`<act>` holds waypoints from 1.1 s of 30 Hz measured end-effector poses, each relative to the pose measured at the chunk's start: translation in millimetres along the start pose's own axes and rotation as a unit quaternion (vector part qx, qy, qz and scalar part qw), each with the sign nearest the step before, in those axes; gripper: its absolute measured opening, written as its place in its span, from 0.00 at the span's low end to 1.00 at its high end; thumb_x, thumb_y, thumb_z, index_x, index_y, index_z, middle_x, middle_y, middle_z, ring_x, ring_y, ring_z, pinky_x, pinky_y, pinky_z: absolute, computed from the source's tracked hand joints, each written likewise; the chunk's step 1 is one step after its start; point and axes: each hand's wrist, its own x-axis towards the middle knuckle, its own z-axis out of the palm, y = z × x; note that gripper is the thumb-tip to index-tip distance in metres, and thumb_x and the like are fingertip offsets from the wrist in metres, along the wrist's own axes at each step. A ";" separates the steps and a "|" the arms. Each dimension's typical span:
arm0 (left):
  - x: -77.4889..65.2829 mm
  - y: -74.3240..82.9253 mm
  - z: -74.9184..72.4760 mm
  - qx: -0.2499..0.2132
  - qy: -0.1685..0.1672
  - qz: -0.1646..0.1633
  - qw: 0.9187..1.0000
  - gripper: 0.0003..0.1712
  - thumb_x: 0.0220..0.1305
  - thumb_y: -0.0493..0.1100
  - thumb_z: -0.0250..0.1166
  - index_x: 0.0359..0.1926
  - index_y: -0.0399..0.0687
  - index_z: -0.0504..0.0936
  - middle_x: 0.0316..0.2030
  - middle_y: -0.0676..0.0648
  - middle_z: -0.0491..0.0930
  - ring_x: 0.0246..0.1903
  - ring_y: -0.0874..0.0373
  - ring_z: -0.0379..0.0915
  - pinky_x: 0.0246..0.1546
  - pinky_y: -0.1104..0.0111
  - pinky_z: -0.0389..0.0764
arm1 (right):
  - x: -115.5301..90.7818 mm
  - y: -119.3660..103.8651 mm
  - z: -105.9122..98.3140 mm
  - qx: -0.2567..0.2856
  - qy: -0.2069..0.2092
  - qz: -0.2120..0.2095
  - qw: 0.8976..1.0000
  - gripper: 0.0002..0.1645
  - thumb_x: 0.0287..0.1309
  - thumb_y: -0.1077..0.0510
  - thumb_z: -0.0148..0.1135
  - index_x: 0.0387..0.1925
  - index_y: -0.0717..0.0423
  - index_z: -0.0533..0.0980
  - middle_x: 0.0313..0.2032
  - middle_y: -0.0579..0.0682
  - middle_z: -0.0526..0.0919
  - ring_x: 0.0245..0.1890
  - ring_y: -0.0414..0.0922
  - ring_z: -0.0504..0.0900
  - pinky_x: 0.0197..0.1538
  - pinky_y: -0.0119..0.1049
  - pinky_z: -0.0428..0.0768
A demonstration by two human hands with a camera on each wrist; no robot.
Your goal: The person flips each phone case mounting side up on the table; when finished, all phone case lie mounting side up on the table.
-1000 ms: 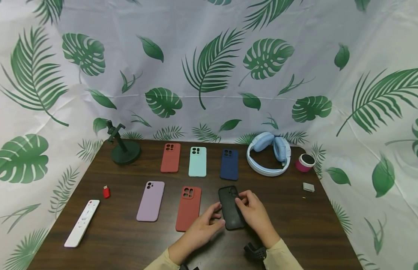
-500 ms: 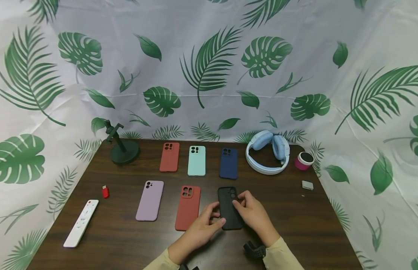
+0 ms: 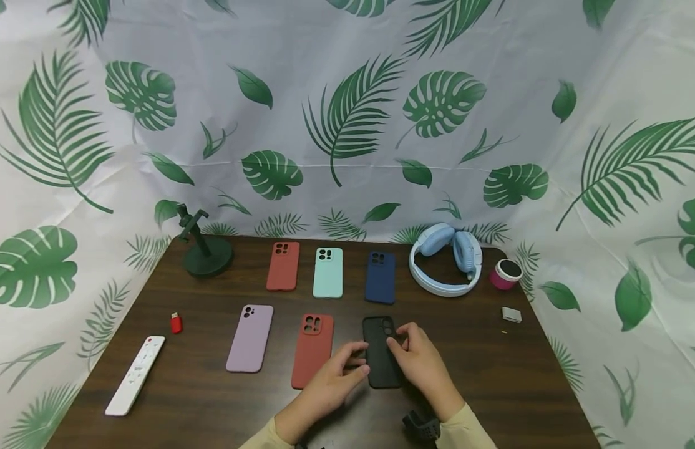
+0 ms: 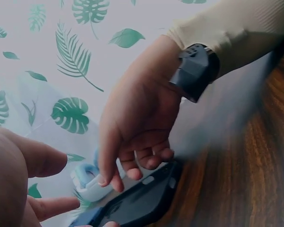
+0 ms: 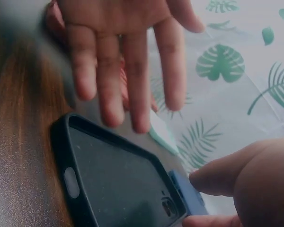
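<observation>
A black phone case (image 3: 383,360) lies on the dark wooden table, its hollow side up and its camera cutout at the far end. My left hand (image 3: 334,378) is by its left edge, fingers loosely bent and thumb apart from them. On the other side, my right hand (image 3: 425,360) hovers at the upper right edge, its thumb over the rim. In the right wrist view, the left fingers (image 5: 136,80) extend above the case (image 5: 125,182). The left wrist view shows the right hand (image 4: 142,113) hanging over the case with relaxed fingers; whether it touches the rim I cannot tell.
Around lie red (image 3: 312,349), lilac (image 3: 249,338), another red (image 3: 282,266), mint (image 3: 327,273) and blue (image 3: 380,277) phone cases. Headphones (image 3: 445,290), a pink jar (image 3: 505,274) and a small white block (image 3: 511,315) stand right; a stand (image 3: 208,255), red USB stick (image 3: 176,323) and remote (image 3: 135,375) left.
The black case has turned slightly straighter on the table. My left hand has drawn a little left from it, while my right hand stays nearly in place.
</observation>
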 end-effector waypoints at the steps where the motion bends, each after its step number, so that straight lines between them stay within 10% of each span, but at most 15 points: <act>1: -0.4 1.3 -1.3 -0.007 0.002 0.008 1.000 0.26 0.76 0.49 0.58 0.71 0.49 0.69 0.71 0.42 0.68 0.64 0.45 0.73 0.56 0.65 0.79 | -0.4 -1.0 -0.9 -0.003 0.003 -0.001 1.000 0.22 0.66 0.43 0.64 0.52 0.52 0.75 0.34 0.48 0.75 0.28 0.42 0.72 0.32 0.35 0.69; 13: -18.5 20.9 -56.9 -0.052 0.085 0.109 0.989 0.14 0.75 0.39 0.58 0.59 0.48 0.78 0.69 0.42 0.72 0.56 0.49 0.81 0.55 0.69 0.81 | -20.7 -35.5 0.7 0.051 0.046 -0.049 0.996 0.22 0.65 0.47 0.67 0.56 0.48 0.72 0.32 0.43 0.76 0.22 0.36 0.71 0.28 0.31 0.70; 24: -24.9 17.4 -124.9 0.035 0.163 0.065 0.984 0.15 0.77 0.45 0.58 0.60 0.53 0.77 0.68 0.46 0.74 0.58 0.49 0.78 0.54 0.70 0.81 | -27.6 -70.0 33.0 0.040 -0.006 -0.105 0.994 0.23 0.67 0.45 0.64 0.58 0.48 0.71 0.38 0.41 0.75 0.23 0.34 0.71 0.28 0.29 0.71; 33: -27.7 14.9 -154.6 0.076 0.159 0.001 0.984 0.19 0.77 0.52 0.56 0.64 0.56 0.75 0.64 0.42 0.76 0.57 0.41 0.78 0.58 0.59 0.79 | -28.1 -92.7 49.9 0.019 -0.071 -0.085 0.994 0.32 0.68 0.38 0.61 0.62 0.51 0.67 0.41 0.47 0.74 0.27 0.40 0.72 0.31 0.35 0.71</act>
